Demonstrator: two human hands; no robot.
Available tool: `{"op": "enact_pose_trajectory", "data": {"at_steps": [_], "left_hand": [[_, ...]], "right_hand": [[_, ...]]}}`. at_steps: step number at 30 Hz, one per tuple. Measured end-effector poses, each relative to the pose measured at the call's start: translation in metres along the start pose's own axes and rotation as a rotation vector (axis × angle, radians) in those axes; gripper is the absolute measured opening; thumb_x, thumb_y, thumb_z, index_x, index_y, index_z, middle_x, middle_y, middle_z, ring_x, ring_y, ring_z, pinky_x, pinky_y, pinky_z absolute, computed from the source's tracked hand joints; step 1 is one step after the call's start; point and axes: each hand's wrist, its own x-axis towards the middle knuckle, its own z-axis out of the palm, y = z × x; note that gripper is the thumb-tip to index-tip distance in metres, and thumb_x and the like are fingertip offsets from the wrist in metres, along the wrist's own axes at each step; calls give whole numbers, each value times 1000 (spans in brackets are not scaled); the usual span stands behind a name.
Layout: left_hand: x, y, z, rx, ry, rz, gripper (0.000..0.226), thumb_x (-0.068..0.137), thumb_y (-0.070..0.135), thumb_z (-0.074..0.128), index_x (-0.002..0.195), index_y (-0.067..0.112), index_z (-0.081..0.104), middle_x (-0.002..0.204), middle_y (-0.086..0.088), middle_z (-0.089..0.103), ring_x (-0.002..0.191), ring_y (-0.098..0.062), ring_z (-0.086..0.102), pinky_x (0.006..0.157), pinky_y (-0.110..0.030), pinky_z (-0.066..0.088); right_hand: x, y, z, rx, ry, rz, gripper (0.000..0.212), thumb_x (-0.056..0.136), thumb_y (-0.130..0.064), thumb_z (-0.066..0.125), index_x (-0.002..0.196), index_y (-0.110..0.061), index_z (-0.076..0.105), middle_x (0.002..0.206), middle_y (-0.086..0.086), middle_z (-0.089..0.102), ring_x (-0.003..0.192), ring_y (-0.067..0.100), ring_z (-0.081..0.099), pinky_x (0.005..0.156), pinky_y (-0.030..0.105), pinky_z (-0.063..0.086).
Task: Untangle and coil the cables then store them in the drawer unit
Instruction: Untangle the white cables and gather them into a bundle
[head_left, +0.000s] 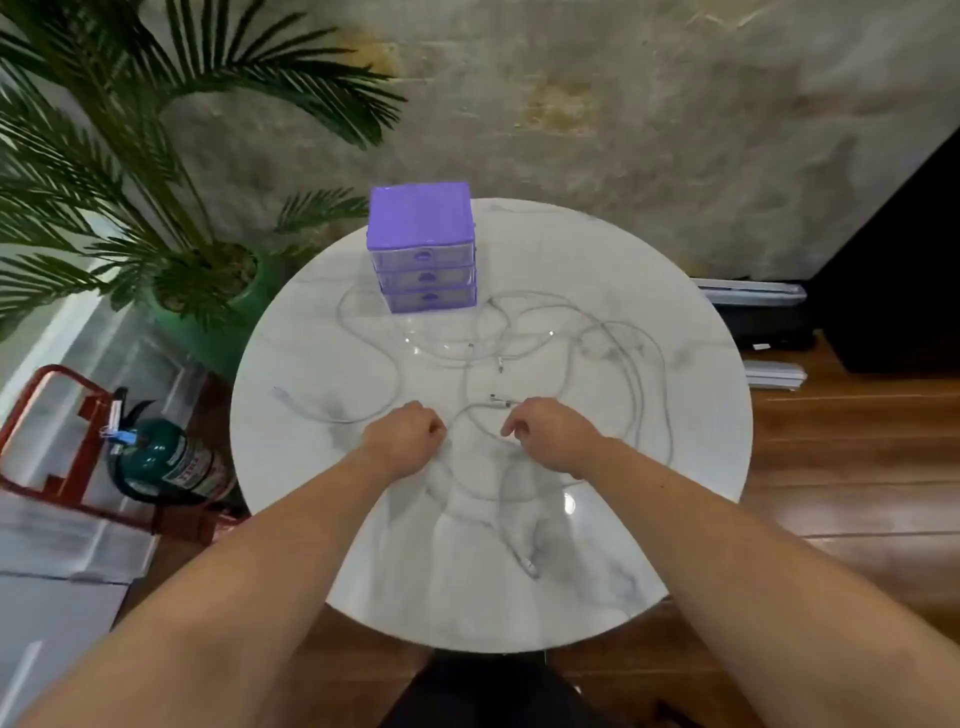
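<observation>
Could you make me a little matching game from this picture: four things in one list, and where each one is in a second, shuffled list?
Things:
1. drawer unit
2. cables
3. palm
4. extinguisher

Places:
A. on the floor, left of the table, lying beside a red frame
B. at the far edge of the table
C. spread loose over the tabletop
D. in a green pot beyond the table's left side

Pairs: 1-B, 2-C, 3-D, 4-A
</observation>
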Motion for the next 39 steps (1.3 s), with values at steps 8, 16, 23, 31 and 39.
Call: {"op": "enact_pose_trajectory", "data": {"at_steps": [8,16,23,31,39], "left_hand": [[-15,0,45,-173,43,3,16,91,38,56,98,29,66,102,3,54,98,-15,57,88,-37,50],[-30,6,69,-408,-18,58,23,92,35,58,74,26,68,74,7,64,69,-8,58,68,-26,46],[-32,12,52,-564,-80,41,51,97,54,44,75,10,59,62,1,55,57,-13,49,59,-29,39],[-28,-1,22,-862,62,-87,33,99,40,49,92,16,70,69,2,55,64,-10,51,65,-17,41],[-18,17,-11,-1692,119,-423,22,83,35,74,86,14,67,72,6,59,64,-4,52,71,-17,49]], "right_hand": [[-16,-1,40,-259,-28,-121,41,92,-9,48,124,-30,64,122,2,46,115,23,43,87,32,41],[-20,4,48,-525,71,-169,21,93,-32,56,110,-25,64,120,1,53,115,25,42,95,34,32],[-20,-23,33,-1,147,38,22,96,-38,53,105,-18,55,87,-3,59,85,21,58,72,32,38],[-19,-33,17,373,319,127,15,95,-37,54,103,-24,57,69,-8,47,61,12,47,55,28,37],[-21,-39,36,711,408,156,17,88,-36,66,90,-21,75,79,-9,64,74,10,56,73,27,46]]}}
